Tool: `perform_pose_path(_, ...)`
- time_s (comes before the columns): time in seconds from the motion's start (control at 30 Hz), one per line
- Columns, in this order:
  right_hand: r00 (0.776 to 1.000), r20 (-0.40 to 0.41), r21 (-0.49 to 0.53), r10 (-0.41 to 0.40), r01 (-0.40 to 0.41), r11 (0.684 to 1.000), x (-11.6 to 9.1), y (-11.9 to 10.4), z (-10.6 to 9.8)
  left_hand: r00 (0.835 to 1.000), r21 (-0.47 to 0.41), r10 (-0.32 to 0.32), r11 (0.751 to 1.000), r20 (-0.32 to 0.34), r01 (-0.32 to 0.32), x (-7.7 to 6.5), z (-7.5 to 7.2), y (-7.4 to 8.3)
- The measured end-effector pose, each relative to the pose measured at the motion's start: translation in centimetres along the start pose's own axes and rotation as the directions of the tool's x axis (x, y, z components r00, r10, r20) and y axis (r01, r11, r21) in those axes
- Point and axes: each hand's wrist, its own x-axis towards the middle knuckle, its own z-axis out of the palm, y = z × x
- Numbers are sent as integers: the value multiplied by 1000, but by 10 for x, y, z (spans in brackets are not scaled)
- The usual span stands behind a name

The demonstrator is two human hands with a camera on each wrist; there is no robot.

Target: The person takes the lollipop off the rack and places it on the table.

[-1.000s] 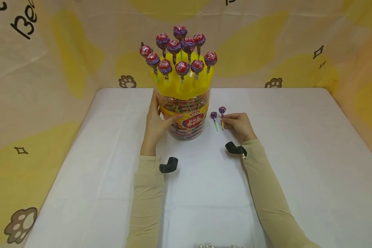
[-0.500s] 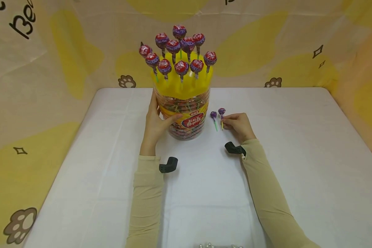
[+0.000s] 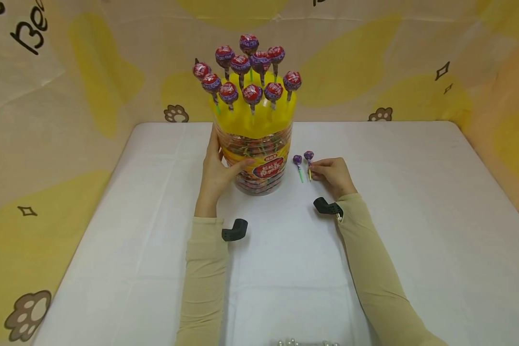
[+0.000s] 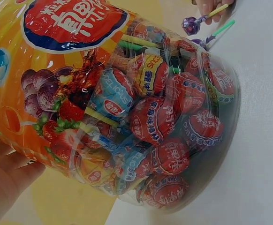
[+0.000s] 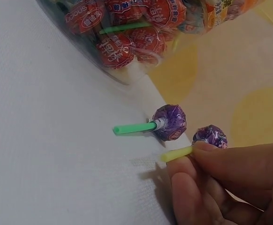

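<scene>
A clear plastic jar (image 3: pixel 253 185) with an orange-yellow label stands on the white table, full of wrapped lollipops. Its yellow lid (image 3: pixel 253 122) bears several upright lollipops with red and purple wrappers. My left hand (image 3: pixel 216 170) grips the jar from its left side, thumb across the front and fingers behind. To the right of the jar, my right hand (image 3: pixel 334 174) pinches the yellow stick of a purple-wrapped lollipop (image 5: pixel 210 136) between thumb and fingers, close over the table. Just left of it lies a second purple lollipop (image 5: pixel 170 123) with a green stick.
The white tabletop (image 3: pixel 415 216) spreads out on both sides of the arms. A patterned yellow cloth (image 3: pixel 350 62) hangs behind and along the sides. At the front edge, a few small silvery beads (image 3: pixel 291 342) show.
The lollipop head in my right hand has dipped slightly toward the table beside the green-stick one. My left hand keeps its grip on the jar.
</scene>
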Motion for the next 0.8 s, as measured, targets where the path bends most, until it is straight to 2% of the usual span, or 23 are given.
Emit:
perform_pose_path(0.23, 1000, 8, -29, 10, -10, 1000, 2, 1, 0, 1000, -3, -5, 1000, 1, 5, 0, 0, 0)
perform_pose_path(0.5, 1000, -1, -111, 12, -12, 994, 3, 2, 0, 1000, -7, -18, 1000, 7, 18, 1, 0, 1)
perform_pose_path(0.8, 1000, -12, -116, 6, -8, 993, 0, 0, 0, 1000, 16, -8, 1000, -4, 9, 0, 0, 0)
